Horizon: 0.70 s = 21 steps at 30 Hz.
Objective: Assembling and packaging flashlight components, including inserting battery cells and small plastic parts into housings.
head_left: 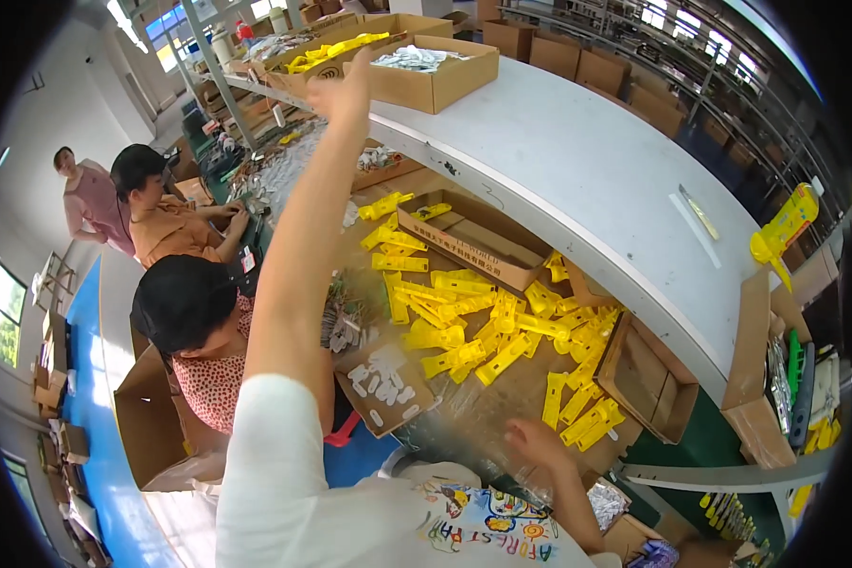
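My left arm stretches far forward to the shelf, and my left hand is at the front of a cardboard box of yellow plastic parts. Its fingers look apart, with nothing visible in them. Beside it stands a box of small silvery-white pieces. My right hand hovers low over the near part of the workbench, close to several yellow plastic housings. Its fingers are blurred, so a grip cannot be made out. A heap of similar yellow housings covers the bench between my arms.
An open carton lies among the housings, another at their right. A shallow box of white pieces sits near me. The raised white shelf bears a cutter knife. A co-worker in a black cap sits close on the left.
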Available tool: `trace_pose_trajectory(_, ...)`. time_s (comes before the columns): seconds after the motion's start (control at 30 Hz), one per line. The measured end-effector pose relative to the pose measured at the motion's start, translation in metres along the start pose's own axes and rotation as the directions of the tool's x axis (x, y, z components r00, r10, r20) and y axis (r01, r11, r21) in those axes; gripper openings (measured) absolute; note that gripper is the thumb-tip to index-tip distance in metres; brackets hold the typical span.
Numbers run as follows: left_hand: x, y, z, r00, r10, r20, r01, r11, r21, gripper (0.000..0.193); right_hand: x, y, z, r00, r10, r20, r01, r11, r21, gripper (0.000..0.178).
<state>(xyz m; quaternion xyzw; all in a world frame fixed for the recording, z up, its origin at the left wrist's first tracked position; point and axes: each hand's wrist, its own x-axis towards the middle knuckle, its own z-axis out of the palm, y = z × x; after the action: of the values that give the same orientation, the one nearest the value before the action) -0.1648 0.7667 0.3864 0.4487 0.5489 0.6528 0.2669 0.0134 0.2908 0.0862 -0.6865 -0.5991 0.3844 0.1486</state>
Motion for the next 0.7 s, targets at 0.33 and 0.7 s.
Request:
trace_pose_trajectory(0.33, -0.037, 0.025, -0.033, 0.685, -0.368, 0.628, 0.652, 0.695, -0.303, 0.038, 0.014, -0.046, -0.003, 0.976, -0.192, -0.099, 0.203, 0.971, 0.127, 0.03)
trace_pose_trajectory(0.7, -0.245, -0.027, -0.253, 0.681, -0.377, 0.628, 0.694, 0.606, -0.389, 0.037, 0.007, -0.145, -0.044, 0.862, -0.355, -0.361, 0.376, -0.028, 0.926, 0.093)
